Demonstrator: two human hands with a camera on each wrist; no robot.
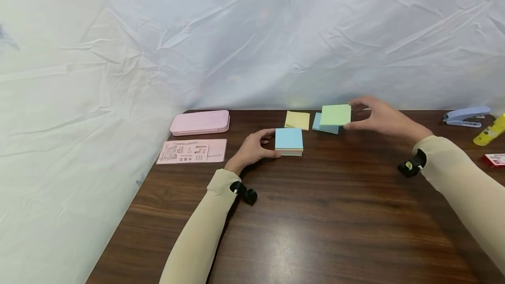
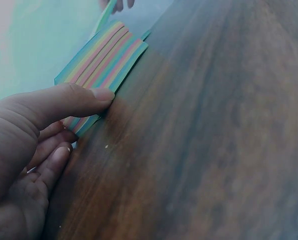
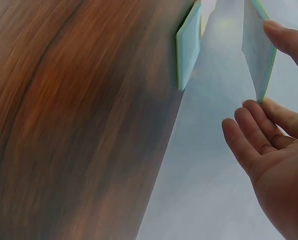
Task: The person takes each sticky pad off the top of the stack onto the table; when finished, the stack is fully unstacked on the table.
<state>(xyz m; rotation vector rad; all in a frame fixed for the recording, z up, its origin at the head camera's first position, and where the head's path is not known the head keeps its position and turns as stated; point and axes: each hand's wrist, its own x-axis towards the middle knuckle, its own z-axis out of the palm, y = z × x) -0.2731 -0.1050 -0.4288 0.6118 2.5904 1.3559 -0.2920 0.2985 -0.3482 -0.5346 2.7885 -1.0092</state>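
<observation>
Head view: our left hand (image 1: 252, 149) clamps the striped pad (image 1: 289, 141) steady; our right hand (image 1: 384, 117) pinches a lifted green pad (image 1: 336, 114), apparently separated.

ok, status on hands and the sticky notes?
Left hand steadies the multicolour note stack on the table. Right hand pinches a green pad, lifted above the blue pad. Yellow pad alongside, nothing blocking.

A dark wooden table (image 1: 315, 214) stands against crinkled white sheeting (image 1: 118, 56) (softly, evenly lit).
</observation>
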